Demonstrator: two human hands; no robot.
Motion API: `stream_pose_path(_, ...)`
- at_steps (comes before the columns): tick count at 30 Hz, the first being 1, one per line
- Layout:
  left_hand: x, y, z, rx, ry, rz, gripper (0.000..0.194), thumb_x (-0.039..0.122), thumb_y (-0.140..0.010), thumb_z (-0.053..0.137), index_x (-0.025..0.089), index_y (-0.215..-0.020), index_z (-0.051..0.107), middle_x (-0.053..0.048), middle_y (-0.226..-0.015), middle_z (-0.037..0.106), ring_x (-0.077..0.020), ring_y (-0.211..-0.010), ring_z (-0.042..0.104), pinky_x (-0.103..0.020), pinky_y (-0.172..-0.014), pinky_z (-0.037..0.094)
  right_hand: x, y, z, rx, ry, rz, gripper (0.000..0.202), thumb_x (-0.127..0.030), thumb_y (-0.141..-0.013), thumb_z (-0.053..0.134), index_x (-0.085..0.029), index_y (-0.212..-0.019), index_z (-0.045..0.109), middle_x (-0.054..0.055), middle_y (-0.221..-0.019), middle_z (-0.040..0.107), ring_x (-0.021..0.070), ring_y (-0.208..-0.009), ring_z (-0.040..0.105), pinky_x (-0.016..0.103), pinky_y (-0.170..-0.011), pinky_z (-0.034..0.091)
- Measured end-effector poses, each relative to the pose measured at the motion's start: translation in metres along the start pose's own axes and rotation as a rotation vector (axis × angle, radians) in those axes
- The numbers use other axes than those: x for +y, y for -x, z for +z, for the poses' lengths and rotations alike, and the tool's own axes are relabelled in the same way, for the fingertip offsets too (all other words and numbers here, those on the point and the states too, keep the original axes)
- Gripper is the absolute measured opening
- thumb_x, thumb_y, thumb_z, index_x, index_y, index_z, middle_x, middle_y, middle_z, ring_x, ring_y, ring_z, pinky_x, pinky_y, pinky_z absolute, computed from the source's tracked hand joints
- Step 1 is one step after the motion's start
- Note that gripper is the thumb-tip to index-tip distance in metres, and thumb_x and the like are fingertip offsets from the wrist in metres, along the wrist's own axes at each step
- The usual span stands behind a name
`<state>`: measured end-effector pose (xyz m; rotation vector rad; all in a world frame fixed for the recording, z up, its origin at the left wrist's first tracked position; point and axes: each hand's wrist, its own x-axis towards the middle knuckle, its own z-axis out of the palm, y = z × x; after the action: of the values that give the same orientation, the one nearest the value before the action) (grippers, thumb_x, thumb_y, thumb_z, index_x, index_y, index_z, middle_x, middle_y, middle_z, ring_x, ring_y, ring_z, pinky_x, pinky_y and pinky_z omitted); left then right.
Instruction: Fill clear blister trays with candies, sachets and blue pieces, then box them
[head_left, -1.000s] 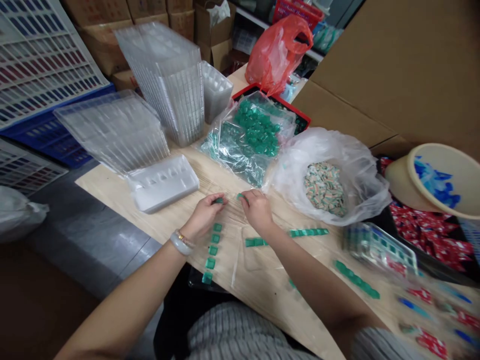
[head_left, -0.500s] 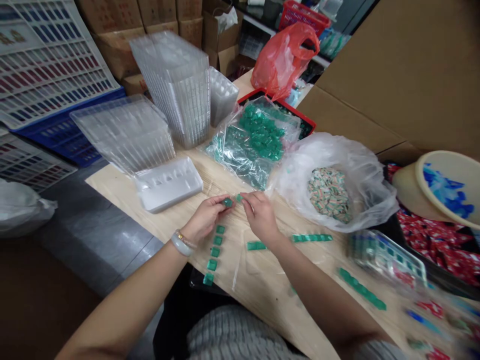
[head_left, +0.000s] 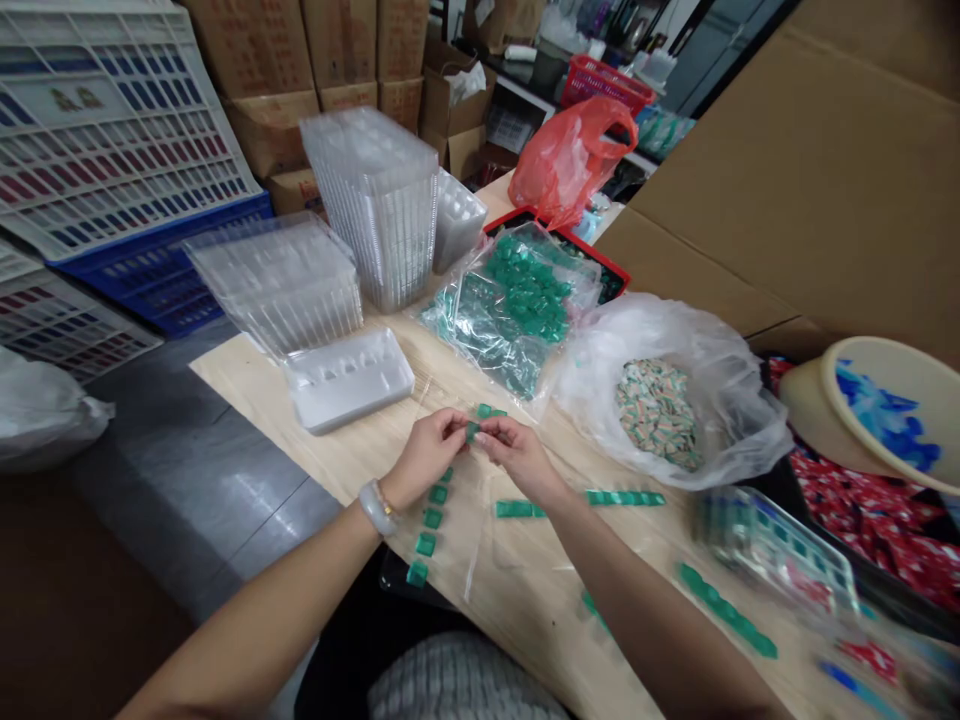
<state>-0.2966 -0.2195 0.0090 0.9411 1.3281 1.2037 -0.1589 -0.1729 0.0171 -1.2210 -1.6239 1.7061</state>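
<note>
My left hand [head_left: 426, 452] and my right hand [head_left: 523, 458] meet over the wooden table, fingertips closed on a small green square piece [head_left: 472, 431] between them. Just beyond the fingers lie a few more green pieces [head_left: 492, 411]. Below my left hand runs a column of separate green squares [head_left: 432, 518], partly covered by the hand. A row of joined green pieces [head_left: 624, 498] lies to the right, crossed by my right forearm. Another green strip [head_left: 726, 608] rests farther right.
Stacked clear plastic trays [head_left: 375, 200] and a single tray [head_left: 349, 378] stand at the left. Behind my hands is a clear bag of green pieces [head_left: 529, 285]. A white plastic bag [head_left: 720, 350] of striped pieces and a cream tub [head_left: 806, 400] are on the right.
My hands have come closer together, the fingertips now meeting on one green piece. Green pieces now show on the table just beyond them. The view has tilted slightly upward.
</note>
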Motion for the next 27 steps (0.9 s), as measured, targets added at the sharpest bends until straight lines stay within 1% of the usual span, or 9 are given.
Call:
stream_pose_path(3,0.001,0.002,0.0,0.033,-0.141,0.107,0.017,0.025,-0.077,0.046,0.017,-0.075,0.061,-0.001,-0.068,0.06,-0.0119,-0.061,0.054,-0.022,-0.059,0.042,0.003,0.002,0.005,0.055,0.062,-0.038,0.023,-0.04,-0.066,0.06,-0.018,-0.072,0.053,-0.003,-0.057,0.049,0.0074,-0.047,0.041,0.02,-0.043,0.034)
stream_pose_path(5,0.001,0.001,-0.001,0.058,-0.151,0.083,0.021,0.028,-0.079,0.044,0.017,-0.07,0.06,0.0,-0.06,0.057,-0.012,-0.056,0.053,-0.022,-0.056,0.04,0.001,-0.001,0.006,0.105,0.178,-0.119,0.02,-0.037,-0.069,0.057,-0.018,-0.071,0.054,-0.002,-0.059,0.05,0.0084,-0.049,0.042,0.021,-0.045,0.035)
stream_pose_path(8,0.0,-0.005,-0.006,0.149,-0.115,0.018,0.022,0.031,-0.078,0.044,0.017,-0.064,0.055,0.001,-0.054,0.054,-0.0111,-0.05,0.05,-0.022,-0.05,0.038,-0.01,-0.011,-0.001,0.159,0.493,-0.296,0.012,-0.027,-0.072,0.053,-0.017,-0.067,0.055,-0.001,-0.061,0.048,0.0096,-0.055,0.044,0.022,-0.052,0.038)
stream_pose_path(11,0.001,-0.011,-0.01,0.205,-0.031,-0.027,0.02,0.03,-0.076,0.046,0.017,-0.062,0.052,0.002,-0.054,0.052,-0.0096,-0.047,0.047,-0.021,-0.047,0.036,-0.025,-0.024,-0.01,0.091,0.659,-0.386,0.011,-0.022,-0.074,0.05,-0.017,-0.068,0.058,0.001,-0.067,0.05,0.0104,-0.061,0.047,0.025,-0.061,0.041)
stream_pose_path(15,0.007,-0.013,-0.01,0.113,0.148,-0.064,0.018,0.029,-0.074,0.047,0.016,-0.061,0.05,0.002,-0.054,0.052,-0.009,-0.047,0.047,-0.022,-0.047,0.038,-0.033,-0.03,-0.011,-0.15,0.288,-0.254,0.024,-0.027,-0.074,0.054,-0.02,-0.096,0.056,0.002,-0.086,0.058,0.0112,-0.075,0.055,0.027,-0.071,0.045)
stream_pose_path(17,0.012,-0.012,-0.01,0.11,0.204,-0.101,0.016,0.027,-0.073,0.047,0.015,-0.062,0.05,0.002,-0.053,0.052,-0.0089,-0.046,0.047,-0.022,-0.046,0.037,-0.03,-0.028,-0.008,-0.198,0.088,-0.165,0.027,-0.03,-0.072,0.058,-0.021,-0.097,0.055,0.001,-0.084,0.059,0.0114,-0.076,0.057,0.028,-0.072,0.046)
stream_pose_path(20,0.016,-0.009,-0.008,0.095,0.172,-0.129,0.017,0.024,-0.07,0.047,0.015,-0.056,0.049,0.003,-0.046,0.047,-0.0079,-0.041,0.043,-0.021,-0.043,0.033,-0.022,-0.023,-0.001,-0.162,-0.068,-0.086,0.025,-0.033,-0.068,0.062,-0.02,-0.089,0.056,0.0,-0.078,0.06,0.011,-0.069,0.057,0.028,-0.067,0.048)
stream_pose_path(23,0.015,-0.009,-0.003,0.135,0.167,-0.169,0.018,0.021,-0.067,0.048,0.016,-0.051,0.045,0.005,-0.042,0.042,-0.0064,-0.039,0.037,-0.02,-0.04,0.027,-0.015,-0.016,0.011,-0.064,-0.098,-0.081,0.023,-0.031,-0.064,0.065,-0.019,-0.08,0.055,-0.001,-0.073,0.059,0.0103,-0.064,0.056,0.027,-0.064,0.048)
stream_pose_path(27,0.013,-0.013,0.001,0.129,0.424,-0.342,0.015,0.021,-0.065,0.048,0.016,-0.052,0.042,0.007,-0.042,0.036,-0.0048,-0.038,0.032,-0.019,-0.041,0.024,-0.013,0.001,0.025,0.081,0.018,-0.188,0.016,-0.027,-0.066,0.062,-0.019,-0.077,0.054,0.0,-0.072,0.058,0.01,-0.063,0.054,0.024,-0.061,0.045)
